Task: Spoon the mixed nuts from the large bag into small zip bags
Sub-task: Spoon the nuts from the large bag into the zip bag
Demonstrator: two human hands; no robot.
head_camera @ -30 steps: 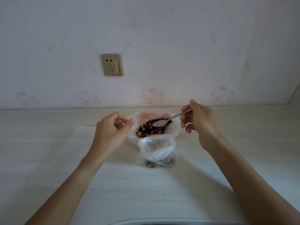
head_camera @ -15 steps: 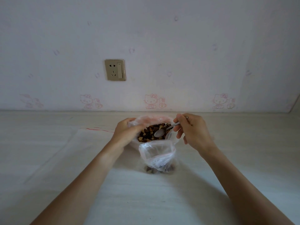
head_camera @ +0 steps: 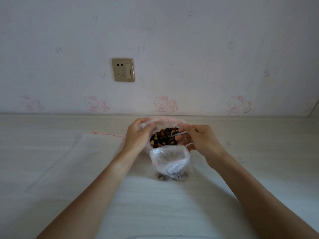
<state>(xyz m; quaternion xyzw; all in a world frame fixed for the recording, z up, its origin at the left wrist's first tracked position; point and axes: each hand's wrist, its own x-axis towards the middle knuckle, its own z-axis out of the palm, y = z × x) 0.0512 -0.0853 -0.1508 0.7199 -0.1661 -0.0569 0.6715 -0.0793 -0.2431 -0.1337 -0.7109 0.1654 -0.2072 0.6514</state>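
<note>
While the left hand (head_camera: pixel 138 135) grips the large bag's (head_camera: pixel 164 120) rim, the right hand (head_camera: pixel 198 140) pinches a spoon (head_camera: pixel 178 134) dipped into its mixed nuts (head_camera: pixel 162 138). Just in front on the bench (head_camera: pixel 259 152), the small zip bag (head_camera: pixel 170 161) stands open, a few nuts at its bottom.

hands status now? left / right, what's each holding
Left hand: grips the large bag rim.
Right hand: holds the spoon, in the nuts.
</note>
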